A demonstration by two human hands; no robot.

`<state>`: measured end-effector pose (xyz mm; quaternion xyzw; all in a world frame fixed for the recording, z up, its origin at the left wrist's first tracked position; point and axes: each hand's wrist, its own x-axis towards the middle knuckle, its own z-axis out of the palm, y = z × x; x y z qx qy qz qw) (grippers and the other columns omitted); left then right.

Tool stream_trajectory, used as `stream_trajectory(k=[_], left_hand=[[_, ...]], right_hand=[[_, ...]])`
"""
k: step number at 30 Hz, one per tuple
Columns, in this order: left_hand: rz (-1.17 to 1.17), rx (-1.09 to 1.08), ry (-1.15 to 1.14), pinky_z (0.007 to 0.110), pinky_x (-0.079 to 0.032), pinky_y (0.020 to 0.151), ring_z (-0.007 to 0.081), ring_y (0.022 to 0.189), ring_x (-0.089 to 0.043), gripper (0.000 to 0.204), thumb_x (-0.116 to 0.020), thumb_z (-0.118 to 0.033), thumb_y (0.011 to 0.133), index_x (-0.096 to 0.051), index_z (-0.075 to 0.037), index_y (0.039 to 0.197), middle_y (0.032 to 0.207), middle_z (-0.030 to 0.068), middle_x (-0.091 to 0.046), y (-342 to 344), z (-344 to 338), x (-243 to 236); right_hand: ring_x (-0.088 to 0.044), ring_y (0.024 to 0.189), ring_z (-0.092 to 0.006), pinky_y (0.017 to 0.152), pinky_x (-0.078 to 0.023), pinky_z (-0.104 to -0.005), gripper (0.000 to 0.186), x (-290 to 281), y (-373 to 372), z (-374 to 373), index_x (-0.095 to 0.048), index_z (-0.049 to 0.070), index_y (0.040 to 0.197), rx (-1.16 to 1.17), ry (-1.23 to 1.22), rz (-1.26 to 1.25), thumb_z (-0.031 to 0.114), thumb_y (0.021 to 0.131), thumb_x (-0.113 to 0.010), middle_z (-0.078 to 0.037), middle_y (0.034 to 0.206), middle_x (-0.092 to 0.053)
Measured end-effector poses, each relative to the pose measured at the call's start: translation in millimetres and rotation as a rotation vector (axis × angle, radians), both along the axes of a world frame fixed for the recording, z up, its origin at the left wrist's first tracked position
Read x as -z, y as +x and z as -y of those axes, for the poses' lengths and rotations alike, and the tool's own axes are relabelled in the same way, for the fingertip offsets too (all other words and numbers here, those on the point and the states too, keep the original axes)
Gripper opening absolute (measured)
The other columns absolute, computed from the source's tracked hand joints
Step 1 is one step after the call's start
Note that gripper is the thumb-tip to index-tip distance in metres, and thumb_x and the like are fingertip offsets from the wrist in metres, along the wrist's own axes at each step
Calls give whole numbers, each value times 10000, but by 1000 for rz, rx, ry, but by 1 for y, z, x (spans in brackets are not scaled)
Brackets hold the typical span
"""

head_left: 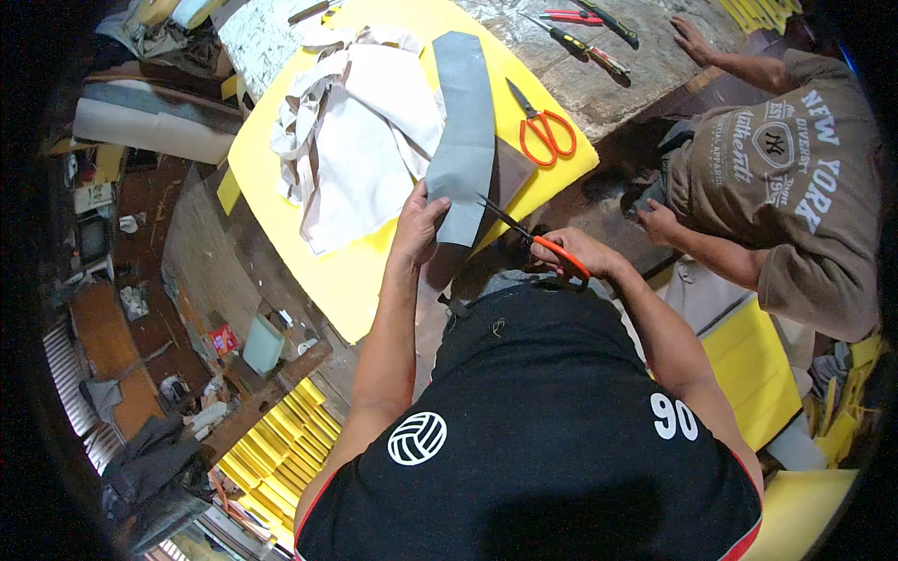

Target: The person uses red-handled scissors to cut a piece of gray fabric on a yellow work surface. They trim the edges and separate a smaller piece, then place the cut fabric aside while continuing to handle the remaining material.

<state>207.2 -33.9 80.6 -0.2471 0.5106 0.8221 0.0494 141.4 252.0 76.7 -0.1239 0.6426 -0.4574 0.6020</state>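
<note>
A long, curved piece of grey sheet material (460, 122) lies across the yellow foam sheet (374, 285), its near end reaching over the edge toward me. My left hand (421, 222) pinches the left side of that near end between thumb and fingers. In my right hand (582, 252) are orange-handled scissors (572, 265), their dark blades pointing up and left to the right edge of the grey piece. Whether the blades bite into the material I cannot tell. A second pair of orange-handled scissors (545, 131) rests on the foam, right of the grey piece. White fabric (365, 140) is heaped on the left.
Cutters and screwdriver-like tools (585, 42) lie on the worn tabletop (524, 56) at the far right. Close on my right stands another person (776, 178), one hand on the table. Yellow foam strips (281, 458) are stacked at lower left, near a pale green container (264, 344).
</note>
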Motion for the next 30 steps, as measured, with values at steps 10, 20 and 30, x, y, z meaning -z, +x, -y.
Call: stream_trajectory(k=[10,20,30], left_hand=[[-3,61,-38,283,-490,914,139,1000,-620,395,-567,0,880,-522,22,1272,1136,78,-635,2,17,-12],[41,179,-96,283,-477,911,146,1021,-600,545,-695,-67,824,-502,2,1328,1145,64,-630,-1,23,-25],[-17,323,-140,298,-464,952,156,1062,-585,639,-707,-60,825,-432,-26,1401,1214,67,-601,-1,19,-34]], right_hand=[[-438,596,-26,504,-341,-246,369,-26,-3,13,-672,39,844,28,-79,-101,402,911,-671,83,662,-519],[-462,580,-45,515,-365,-238,386,-27,12,18,-611,68,791,85,-94,-6,423,944,-610,49,644,-505],[-466,576,-58,528,-381,-246,400,-13,19,25,-541,73,748,82,-138,-213,413,954,-594,39,632,-472]])
